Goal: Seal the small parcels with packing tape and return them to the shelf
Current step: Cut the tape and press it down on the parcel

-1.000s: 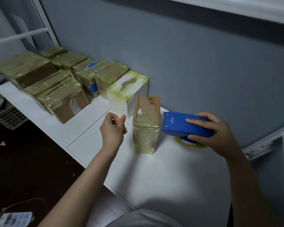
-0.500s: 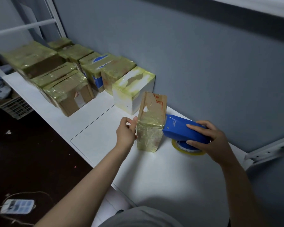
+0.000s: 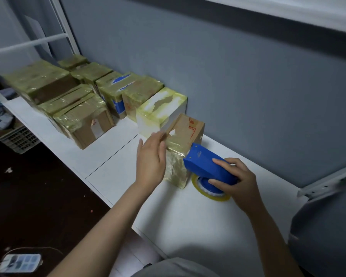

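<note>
Risks first. The small parcel [image 3: 188, 128] stands upright on a narrow face at frame centre, on the white shelf board [image 3: 188, 220], so it looks tippy. The nose of the tape dispenser [image 3: 206, 166] is against its right face, around mid-height. If that side pushes harder than the left side braces, I'd expect the parcel to slide or topple toward the white box [image 3: 160, 110] just up-left of it.

Left contact is a flat hand with no wrap, so little resists twist. The parcel could rotate and the tape could go on crooked or wrinkled. The tape roll [image 3: 208, 193] sits at or on the board, can't tell which, and might drag.

The parcel's lower half is glossy with tape. The top is bare cardboard with a torn patch.

Pose:
- **Left hand** [image 3: 151, 160]: enters from lower left with fingers straight and together, laid against the parcel's left face near the top edge. It is not gripping. Motion blur leaves the exact contact unclear.
- **Right hand** [image 3: 240, 180]: enters from lower right with fingers curled over the dispenser's back and thumb on its near side, a firm hold.

Taped parcels [image 3: 84, 116] are lined up in the upper left along the wall.
</note>
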